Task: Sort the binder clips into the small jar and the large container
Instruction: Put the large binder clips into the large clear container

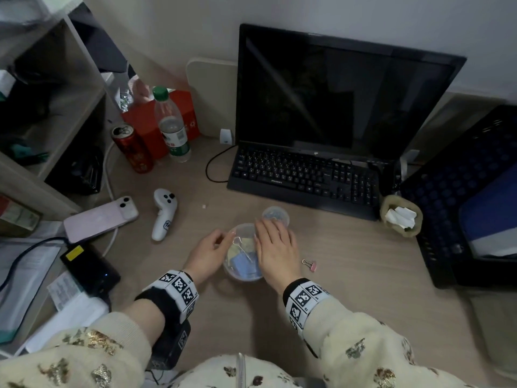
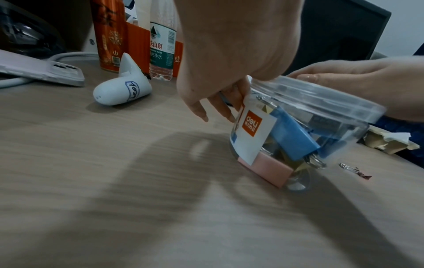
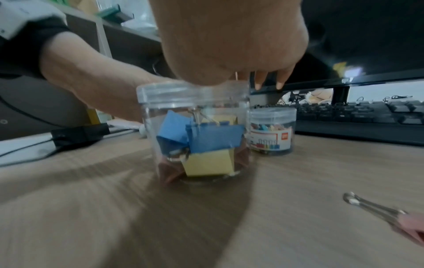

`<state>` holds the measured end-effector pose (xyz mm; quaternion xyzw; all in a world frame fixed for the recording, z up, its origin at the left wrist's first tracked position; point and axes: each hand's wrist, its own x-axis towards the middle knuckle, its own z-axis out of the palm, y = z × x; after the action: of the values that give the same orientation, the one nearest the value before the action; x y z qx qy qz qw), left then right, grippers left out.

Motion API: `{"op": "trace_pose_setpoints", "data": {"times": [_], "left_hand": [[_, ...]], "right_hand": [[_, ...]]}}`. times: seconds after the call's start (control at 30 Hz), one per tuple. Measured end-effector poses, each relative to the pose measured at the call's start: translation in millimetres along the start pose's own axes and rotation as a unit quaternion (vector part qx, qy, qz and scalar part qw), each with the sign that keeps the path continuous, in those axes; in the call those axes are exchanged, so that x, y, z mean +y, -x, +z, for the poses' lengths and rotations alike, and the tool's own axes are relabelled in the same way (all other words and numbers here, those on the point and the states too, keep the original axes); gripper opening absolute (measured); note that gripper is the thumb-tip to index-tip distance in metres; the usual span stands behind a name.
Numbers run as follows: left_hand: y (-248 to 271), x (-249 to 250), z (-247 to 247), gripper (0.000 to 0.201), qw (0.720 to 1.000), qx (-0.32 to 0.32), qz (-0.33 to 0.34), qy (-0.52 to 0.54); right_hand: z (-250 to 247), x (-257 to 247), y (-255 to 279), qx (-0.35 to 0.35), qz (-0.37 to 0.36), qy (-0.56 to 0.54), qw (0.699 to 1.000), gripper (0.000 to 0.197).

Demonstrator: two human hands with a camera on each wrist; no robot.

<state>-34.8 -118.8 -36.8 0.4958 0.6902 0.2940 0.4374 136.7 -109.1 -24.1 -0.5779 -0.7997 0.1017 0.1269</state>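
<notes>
— What's happening with the large container (image 1: 242, 252)?

— My left hand (image 1: 208, 252) steadies its side, fingers (image 2: 226, 108) loosely curved against the wall; my right hand (image 1: 275, 247) lies over the lid (image 2: 321, 96), fingers fairly straight; I'd judge I'm closing it; best to hold the base firm and seat the lid level before turning.

— And the small jar (image 3: 271, 130)?

— Just behind, lid on; the right wrist view shows its coloured clips, which the head view blurs; one pink clip (image 1: 309, 265) lies loose on the surface (image 1: 349, 275) to my right; the left wrist view shows the big blue clip (image 2: 291, 134) inside.
</notes>
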Motion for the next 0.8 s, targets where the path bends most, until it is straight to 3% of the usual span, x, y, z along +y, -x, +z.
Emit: {"op": "trace_pose_setpoints", "data": {"times": [0.17,0.33,0.6,0.8], "left_hand": [[-4,-4,1,0.023,1.0,-0.002,-0.001,0.022],[-1,2,-3,0.023,1.0,-0.024,0.0,-0.001],[-1,7,-5,0.023,1.0,-0.019,-0.007,0.005],[4,12,-11,0.023,0.997,-0.034,-0.012,0.062]], "right_hand": [[-8,-14,1,-0.149,-0.038,-0.03,0.988,0.074],[-2,-11,2,-0.174,-0.075,0.043,0.981,0.102],[1,-18,3,-0.138,-0.056,0.035,0.988,0.1],[-4,-20,0,-0.158,-0.044,0.026,0.986,0.103]]}}
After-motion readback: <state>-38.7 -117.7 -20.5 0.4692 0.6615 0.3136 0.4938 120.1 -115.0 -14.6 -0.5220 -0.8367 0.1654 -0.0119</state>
